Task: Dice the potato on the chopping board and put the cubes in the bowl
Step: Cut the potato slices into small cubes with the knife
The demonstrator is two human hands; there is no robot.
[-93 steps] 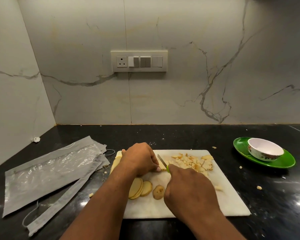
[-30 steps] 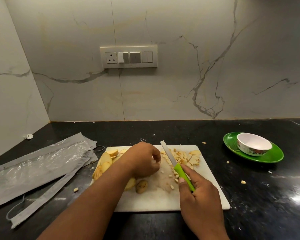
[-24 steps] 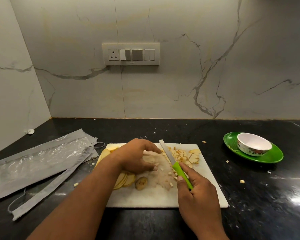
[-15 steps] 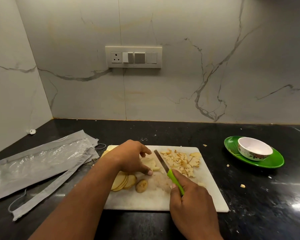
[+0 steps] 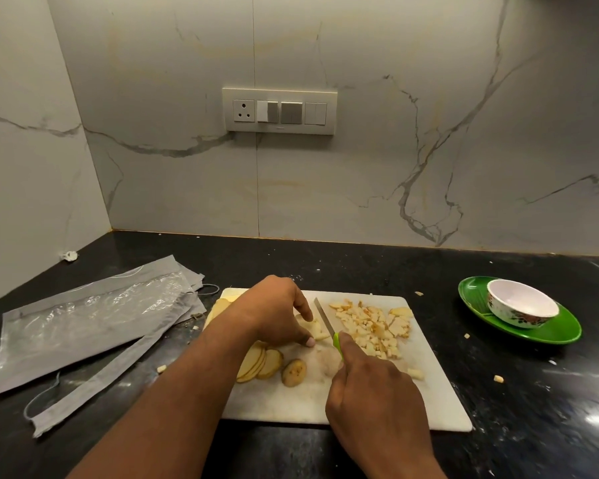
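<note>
On the black counter [image 5: 325, 264], torn grey plastic packaging [image 5: 94, 323] lies at nine o'clock from the white chopping board [image 5: 440, 385], its near strip trailing toward the counter's front edge. A few stray potato bits [image 5: 497, 378] sit on the counter at three o'clock from the board, between it and the green plate [image 5: 564, 331]. A switch panel [image 5: 279, 111] is set in the marble wall [image 5: 360, 167] at twelve o'clock.

The white bowl [image 5: 521, 305] stands on the green plate, well apart from the board at its two o'clock; no cubes show inside it.

On the board, a heap of diced cubes [image 5: 372, 326] lies toward the far right part. Uncut potato slices [image 5: 258, 361] fan out near the middle, at six o'clock from the left hand [image 5: 274, 312], partly hidden by the forearm, with a round end piece [image 5: 294, 372] just beside them.

The left hand curls its fingertips down onto a potato piece [image 5: 313, 328], holding it against the board. The right hand [image 5: 374, 392] is wrapped around the green handle of the knife [image 5: 325, 321]; the blade points to eleven o'clock, just beside the held piece and between it and the cube heap. One loose cube [image 5: 417, 374] rests at three o'clock from the right hand.
</note>
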